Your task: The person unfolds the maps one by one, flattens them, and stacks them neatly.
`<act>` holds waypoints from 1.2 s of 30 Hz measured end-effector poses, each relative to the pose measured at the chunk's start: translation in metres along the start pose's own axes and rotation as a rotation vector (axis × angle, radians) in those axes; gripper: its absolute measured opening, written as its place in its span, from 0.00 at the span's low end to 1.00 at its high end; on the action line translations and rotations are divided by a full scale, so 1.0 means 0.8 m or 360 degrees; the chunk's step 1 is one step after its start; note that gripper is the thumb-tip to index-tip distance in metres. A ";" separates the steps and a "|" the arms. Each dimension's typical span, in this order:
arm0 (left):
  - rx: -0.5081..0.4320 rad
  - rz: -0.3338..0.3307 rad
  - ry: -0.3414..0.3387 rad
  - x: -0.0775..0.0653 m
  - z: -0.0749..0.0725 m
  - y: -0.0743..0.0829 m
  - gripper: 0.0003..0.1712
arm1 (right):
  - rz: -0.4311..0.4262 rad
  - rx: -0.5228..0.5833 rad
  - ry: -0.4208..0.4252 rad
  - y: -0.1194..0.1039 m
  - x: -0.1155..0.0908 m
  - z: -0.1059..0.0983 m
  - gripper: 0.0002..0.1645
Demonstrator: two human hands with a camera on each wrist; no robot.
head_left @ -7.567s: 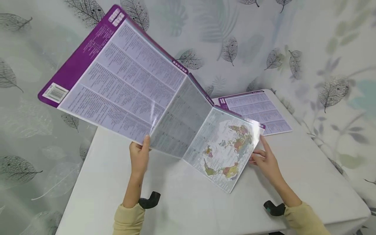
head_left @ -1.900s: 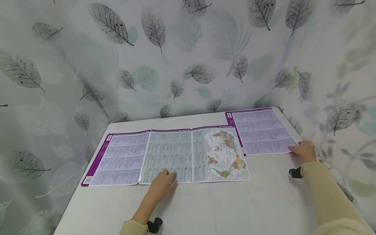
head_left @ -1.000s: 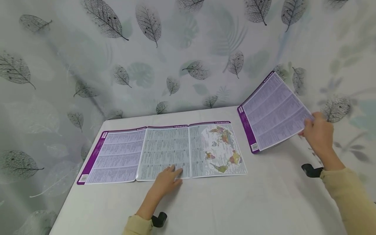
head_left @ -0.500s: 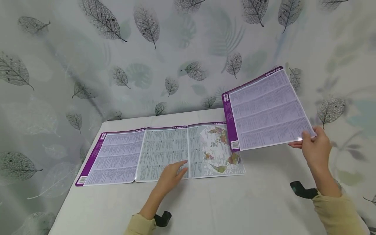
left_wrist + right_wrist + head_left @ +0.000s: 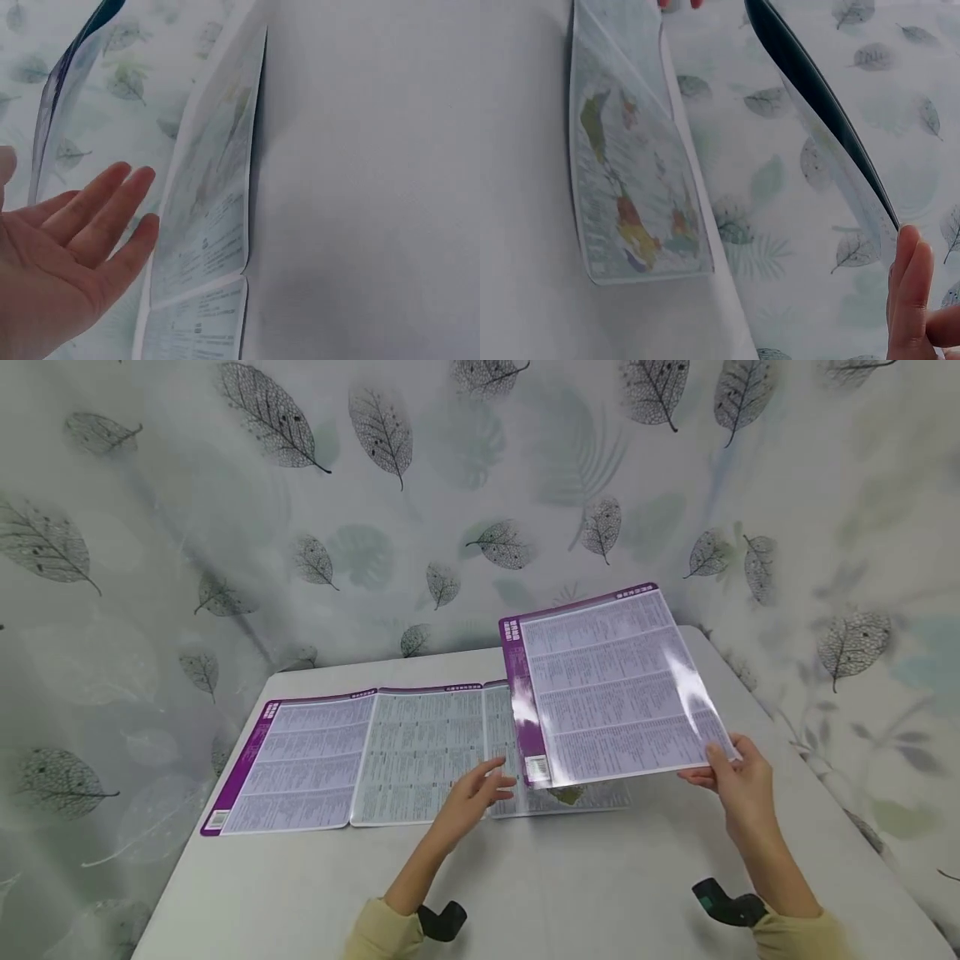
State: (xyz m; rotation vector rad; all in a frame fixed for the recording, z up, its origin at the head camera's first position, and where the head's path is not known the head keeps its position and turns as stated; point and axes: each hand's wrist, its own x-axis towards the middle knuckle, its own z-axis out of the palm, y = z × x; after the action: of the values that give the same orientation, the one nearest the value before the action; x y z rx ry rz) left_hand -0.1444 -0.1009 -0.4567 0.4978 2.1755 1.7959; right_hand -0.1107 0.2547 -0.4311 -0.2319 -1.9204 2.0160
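Observation:
My right hand [image 5: 750, 789] pinches the lower right corner of a folded laminated chart [image 5: 611, 693] with a purple border, columns of small print and a barcode. It is held up, tilted, over the right panel of a second chart [image 5: 427, 747], which lies unfolded in three panels on the table. That chart's world map [image 5: 634, 217] is mostly hidden in the head view but shows in the right wrist view. My left hand [image 5: 468, 797] is raised near the held chart's lower left corner, fingers loosely spread and holding nothing; the left wrist view shows its open palm [image 5: 56, 281].
A white-covered table [image 5: 570, 877] stands against a leaf-patterned curtain [image 5: 450, 468] at the back and sides. Black wrist devices [image 5: 444, 921] hang below both wrists.
The unfolded chart was laid flat after both hands held it. My right hand then picked up the folded chart at right and carried it left; my left hand lifted off the unfolded chart.

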 end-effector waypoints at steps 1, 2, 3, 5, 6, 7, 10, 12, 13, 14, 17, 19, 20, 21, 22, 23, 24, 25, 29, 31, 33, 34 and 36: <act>-0.0074 -0.0028 -0.0010 -0.001 0.000 0.000 0.28 | 0.0020 0.0007 -0.0014 0.002 -0.004 0.005 0.11; -0.0136 -0.0063 -0.0011 -0.003 -0.001 0.002 0.29 | 0.0044 0.0008 -0.0027 0.004 -0.008 0.009 0.12; -0.0189 -0.0091 -0.0006 -0.003 -0.001 0.002 0.31 | 0.0091 -0.0077 -0.0023 0.003 -0.012 0.015 0.13; -0.0262 -0.0150 0.0027 -0.004 -0.003 0.003 0.33 | 0.0131 -0.0135 -0.0033 0.008 -0.019 0.023 0.13; -0.0277 -0.0169 0.0048 -0.004 -0.003 0.004 0.34 | 0.0158 -0.0136 -0.0038 0.010 -0.021 0.026 0.14; -0.0294 -0.0186 0.0071 -0.005 -0.003 0.004 0.34 | 0.0185 -0.0149 -0.0039 0.013 -0.023 0.029 0.14; -0.0326 -0.0264 0.0158 -0.005 -0.002 0.004 0.37 | 0.0245 -0.0191 -0.0052 0.021 -0.030 0.038 0.15; -0.0339 -0.0318 0.0213 -0.005 -0.001 0.005 0.40 | 0.0287 -0.0197 -0.0061 0.026 -0.034 0.044 0.16; -0.0349 -0.0341 0.0236 -0.006 0.000 0.007 0.42 | 0.0308 -0.0204 -0.0065 0.029 -0.036 0.047 0.16; -0.0360 -0.0357 0.0253 -0.007 0.001 0.011 0.43 | 0.0328 -0.0214 -0.0068 0.032 -0.038 0.049 0.16; -0.0342 -0.0343 0.0289 -0.012 0.002 0.025 0.44 | 0.0395 -0.0208 -0.0074 0.041 -0.046 0.056 0.17; -0.0288 -0.0308 0.0301 -0.016 0.003 0.034 0.42 | 0.0438 -0.0164 -0.0075 0.047 -0.052 0.060 0.16; -0.0263 -0.0291 0.0306 -0.017 0.002 0.036 0.42 | 0.0455 -0.0144 -0.0073 0.050 -0.054 0.062 0.16; -0.0229 -0.0283 0.0314 -0.017 0.002 0.035 0.41 | 0.0471 -0.0114 -0.0069 0.052 -0.056 0.063 0.16; -0.0203 -0.0273 0.0321 -0.017 0.002 0.034 0.40 | 0.0478 -0.0098 -0.0066 0.055 -0.058 0.065 0.16; -0.0199 -0.0273 0.0325 -0.016 0.002 0.030 0.40 | 0.0481 -0.0090 -0.0063 0.057 -0.060 0.065 0.15; -0.0200 -0.0270 0.0327 -0.014 0.001 0.024 0.39 | 0.0481 -0.0080 -0.0060 0.059 -0.062 0.066 0.15; -0.0206 -0.0282 0.0335 -0.012 0.000 0.018 0.40 | 0.0479 -0.0085 -0.0062 0.062 -0.063 0.067 0.15; -0.0183 -0.0302 0.0363 -0.005 0.001 -0.007 0.41 | 0.0488 -0.0090 -0.0064 0.071 -0.067 0.067 0.15; -0.0132 -0.0314 0.0378 -0.004 0.002 -0.014 0.40 | 0.0503 -0.0068 -0.0056 0.077 -0.068 0.068 0.15; -0.0062 -0.0314 0.0390 -0.003 0.003 -0.018 0.39 | 0.0525 -0.0048 -0.0036 0.082 -0.069 0.069 0.14; -0.0038 -0.0309 0.0394 -0.003 0.003 -0.019 0.38 | 0.0532 -0.0049 -0.0033 0.084 -0.070 0.069 0.14; 0.0017 -0.0302 0.0405 -0.004 0.004 -0.021 0.36 | 0.0552 -0.0050 -0.0020 0.088 -0.070 0.071 0.14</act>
State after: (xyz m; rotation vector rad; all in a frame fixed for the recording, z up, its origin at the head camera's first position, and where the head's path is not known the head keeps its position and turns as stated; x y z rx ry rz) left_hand -0.1421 -0.1024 -0.4740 0.0618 2.3064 1.8279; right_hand -0.0880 0.1802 -0.5033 -0.5986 -2.0338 2.2024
